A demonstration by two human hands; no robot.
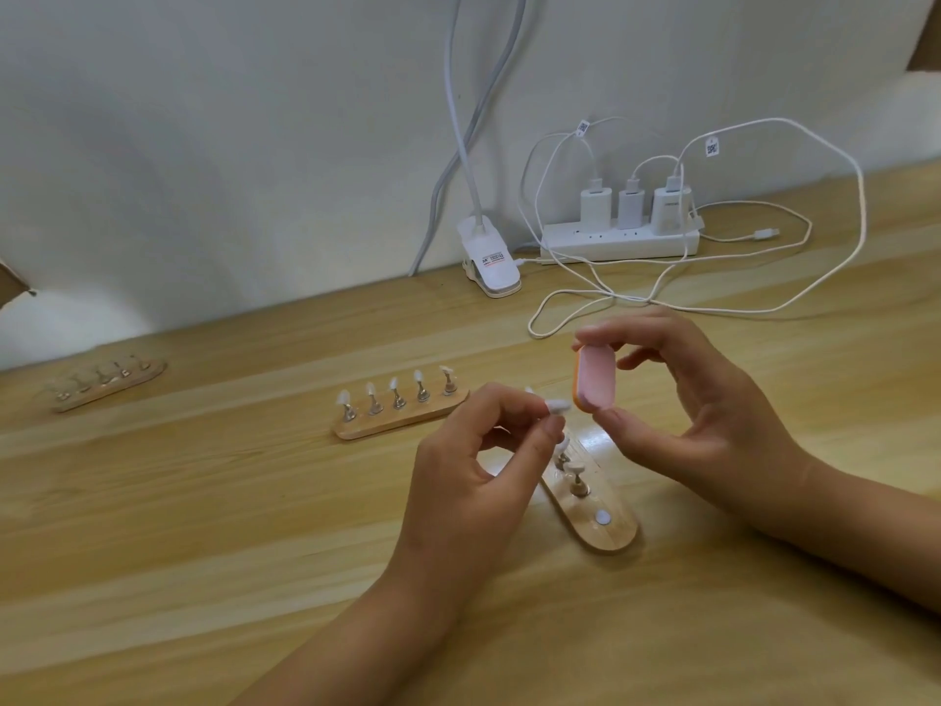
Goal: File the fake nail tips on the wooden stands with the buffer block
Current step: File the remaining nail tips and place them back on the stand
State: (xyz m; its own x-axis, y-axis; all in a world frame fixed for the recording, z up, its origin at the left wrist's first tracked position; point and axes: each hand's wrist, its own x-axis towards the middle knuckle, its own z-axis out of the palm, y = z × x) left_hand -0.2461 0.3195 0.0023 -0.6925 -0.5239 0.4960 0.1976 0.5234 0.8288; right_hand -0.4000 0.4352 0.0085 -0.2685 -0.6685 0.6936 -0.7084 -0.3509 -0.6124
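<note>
Left hand (473, 461) pinches nail tip (558, 406) near buffer block (596, 379); clip label (496, 261) illegible.

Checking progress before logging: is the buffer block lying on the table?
No, the right hand holds the buffer block between thumb and fingers, raised above the table.
</note>
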